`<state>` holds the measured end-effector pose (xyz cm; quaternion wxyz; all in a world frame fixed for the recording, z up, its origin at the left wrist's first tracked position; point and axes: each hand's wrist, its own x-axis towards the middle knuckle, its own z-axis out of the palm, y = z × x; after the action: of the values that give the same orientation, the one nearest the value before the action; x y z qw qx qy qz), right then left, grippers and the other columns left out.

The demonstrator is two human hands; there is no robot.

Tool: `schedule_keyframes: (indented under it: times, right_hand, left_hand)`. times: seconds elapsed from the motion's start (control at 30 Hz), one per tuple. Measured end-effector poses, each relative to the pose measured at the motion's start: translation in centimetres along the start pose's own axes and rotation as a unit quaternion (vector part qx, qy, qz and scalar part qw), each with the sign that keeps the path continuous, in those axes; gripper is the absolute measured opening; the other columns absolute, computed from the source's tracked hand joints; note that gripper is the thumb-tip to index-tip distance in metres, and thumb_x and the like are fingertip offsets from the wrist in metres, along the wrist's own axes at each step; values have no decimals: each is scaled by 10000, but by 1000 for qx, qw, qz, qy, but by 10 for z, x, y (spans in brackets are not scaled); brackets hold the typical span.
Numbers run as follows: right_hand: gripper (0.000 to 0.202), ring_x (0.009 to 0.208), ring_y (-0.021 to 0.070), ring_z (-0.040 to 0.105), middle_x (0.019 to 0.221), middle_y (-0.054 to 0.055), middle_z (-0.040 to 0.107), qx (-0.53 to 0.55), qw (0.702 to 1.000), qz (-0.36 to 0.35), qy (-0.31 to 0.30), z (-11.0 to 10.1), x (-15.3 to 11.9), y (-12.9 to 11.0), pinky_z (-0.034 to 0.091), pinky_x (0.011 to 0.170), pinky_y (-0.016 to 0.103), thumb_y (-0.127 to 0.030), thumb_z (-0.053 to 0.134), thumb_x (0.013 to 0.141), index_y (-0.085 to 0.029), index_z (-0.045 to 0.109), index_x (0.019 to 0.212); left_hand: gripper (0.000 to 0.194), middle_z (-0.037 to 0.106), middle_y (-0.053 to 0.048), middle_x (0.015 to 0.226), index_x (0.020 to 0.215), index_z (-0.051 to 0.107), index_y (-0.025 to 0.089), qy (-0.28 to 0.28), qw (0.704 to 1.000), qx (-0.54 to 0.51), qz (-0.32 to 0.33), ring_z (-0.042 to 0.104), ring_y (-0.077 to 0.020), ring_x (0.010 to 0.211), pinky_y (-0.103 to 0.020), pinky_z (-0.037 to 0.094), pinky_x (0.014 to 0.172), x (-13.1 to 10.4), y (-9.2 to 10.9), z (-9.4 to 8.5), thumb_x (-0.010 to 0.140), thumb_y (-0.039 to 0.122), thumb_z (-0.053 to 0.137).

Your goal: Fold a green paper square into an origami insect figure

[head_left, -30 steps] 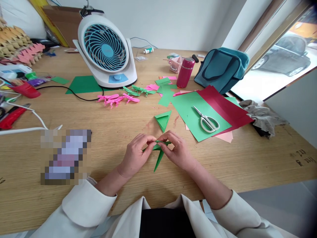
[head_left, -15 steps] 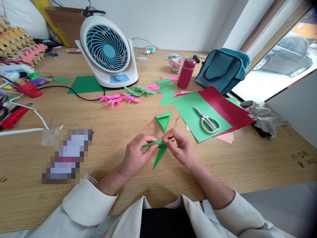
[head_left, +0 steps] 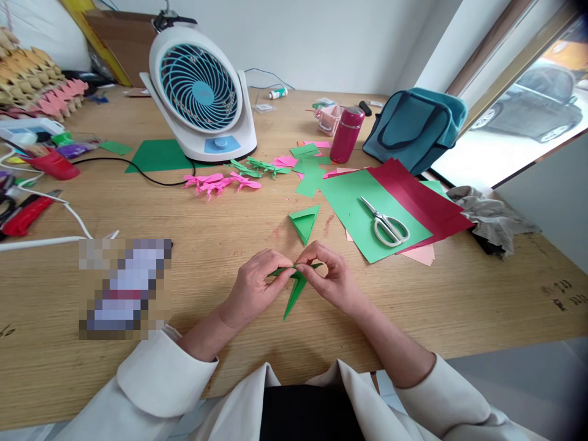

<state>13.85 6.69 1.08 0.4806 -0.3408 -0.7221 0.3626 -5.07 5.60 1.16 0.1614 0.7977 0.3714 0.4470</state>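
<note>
A folded green paper piece (head_left: pixel 294 293) is pinched between my two hands, one long point hanging down toward me. My left hand (head_left: pixel 255 285) grips its left part, thumb and fingers closed. My right hand (head_left: pixel 331 278) pinches it near the middle, fingertips almost touching those of my left hand. A narrow green tip sticks out behind my right fingers. Just beyond the hands a green folded triangle (head_left: pixel 305 224) lies on the wooden table (head_left: pixel 220 226).
White-handled scissors (head_left: pixel 386 223) lie on green paper (head_left: pixel 362 214) over red sheets (head_left: pixel 427 205). Farther back are pink folded figures (head_left: pixel 215 184), green ones (head_left: pixel 260 167), a fan (head_left: pixel 199 92), a red bottle (head_left: pixel 346 135) and a teal bag (head_left: pixel 413 131). A blurred phone-like object (head_left: pixel 128 285) lies left.
My right fingertips have shifted slightly left along the green piece, closer to my left fingertips. The tip behind my right fingers shows more, and the hanging point sits slightly lower.
</note>
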Motion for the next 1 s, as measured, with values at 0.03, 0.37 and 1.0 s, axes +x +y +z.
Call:
schedule_keyframes:
  times: [0.03,0.37,1.0]
  right_hand:
    - [77,752,145,576,796,11,615,-10,1000,-6,-3,0,0,0,467,681,291,-203,628,923,-202,635,846]
    - [119,733,156,575,764,9,593,-24,1000,-14,-7,0,0,-4,473,676,301,-187,585,911,-210,591,795]
    - [134,739,147,554,771,0,597,-6,998,60,22,-13,4,0,444,701,299,-286,635,908,-211,603,802]
  left_hand:
    - [72,670,-6,801,897,620,200,-4,1000,7,7,617,-132,754,-262,477,721,0,-1,0,950,154,605]
    - [150,637,0,759,846,562,210,-44,998,43,17,578,-145,733,-284,447,716,-1,-2,1,978,157,513]
    - [156,643,-1,758,830,581,211,-26,998,48,-16,590,-144,728,-277,456,716,1,-7,-5,955,165,501]
